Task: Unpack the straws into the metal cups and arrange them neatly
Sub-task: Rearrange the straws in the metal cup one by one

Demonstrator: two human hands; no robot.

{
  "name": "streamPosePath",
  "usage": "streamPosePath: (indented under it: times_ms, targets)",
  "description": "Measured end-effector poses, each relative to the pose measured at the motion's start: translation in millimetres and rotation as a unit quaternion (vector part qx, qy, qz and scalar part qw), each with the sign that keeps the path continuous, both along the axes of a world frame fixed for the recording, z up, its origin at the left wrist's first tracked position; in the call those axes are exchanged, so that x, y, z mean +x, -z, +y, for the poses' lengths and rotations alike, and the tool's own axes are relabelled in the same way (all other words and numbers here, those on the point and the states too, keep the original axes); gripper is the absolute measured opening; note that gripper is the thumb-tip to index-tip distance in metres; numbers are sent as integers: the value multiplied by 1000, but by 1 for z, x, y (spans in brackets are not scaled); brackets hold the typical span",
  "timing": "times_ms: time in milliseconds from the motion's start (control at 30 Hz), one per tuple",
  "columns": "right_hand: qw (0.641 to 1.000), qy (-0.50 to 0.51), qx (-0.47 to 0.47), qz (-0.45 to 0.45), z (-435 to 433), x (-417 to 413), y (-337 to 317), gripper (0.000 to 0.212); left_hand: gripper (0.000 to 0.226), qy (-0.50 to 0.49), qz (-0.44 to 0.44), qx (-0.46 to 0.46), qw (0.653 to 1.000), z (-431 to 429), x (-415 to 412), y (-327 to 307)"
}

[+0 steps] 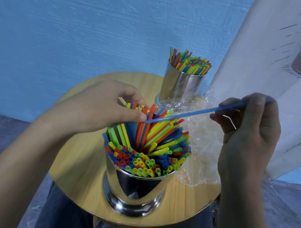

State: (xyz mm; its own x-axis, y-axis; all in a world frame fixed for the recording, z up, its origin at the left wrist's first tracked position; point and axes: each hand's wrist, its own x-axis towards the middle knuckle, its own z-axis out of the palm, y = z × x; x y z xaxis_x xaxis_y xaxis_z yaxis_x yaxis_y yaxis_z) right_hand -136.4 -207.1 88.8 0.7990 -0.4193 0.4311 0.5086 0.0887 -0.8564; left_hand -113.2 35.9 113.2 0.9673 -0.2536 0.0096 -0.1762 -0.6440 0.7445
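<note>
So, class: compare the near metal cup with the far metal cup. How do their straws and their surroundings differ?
The near metal cup has the left hand among its straws, which splay loosely; the far metal cup is untouched, its straws more upright. The right hand holds a blue straw over the near cup, none over the far one. Both are shiny, full of mixed colours, on the round wooden table.
</note>
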Motion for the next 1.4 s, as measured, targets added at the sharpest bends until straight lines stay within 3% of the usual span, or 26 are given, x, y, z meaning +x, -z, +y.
streamPosePath:
  times_ms: [333,467,700,1033,1233,1400]
  targets:
    - [948,-88,-304,34,15,0,9,7,3,2,-18,-33,999,-4,7,8]
    - [948,-90,-304,39,15,2,11,15,5,15,-17,-37,999,-3,8,8]
    - [934,-101,-339,47,16,1,12,9,11,6,-24,-27,999,-10,8,4]
    - [934,-108,-339,41,16,2,12,10,8,18,-46,-82,995,-13,6,-4]
    - [934,-124,-332,47,15,3,14,16,6,21,-101,-188,977,-13,13,-5]
    - [931,-137,-332,62,12,2,14,22,10,-68,-144,-387,908,-11,15,-7]
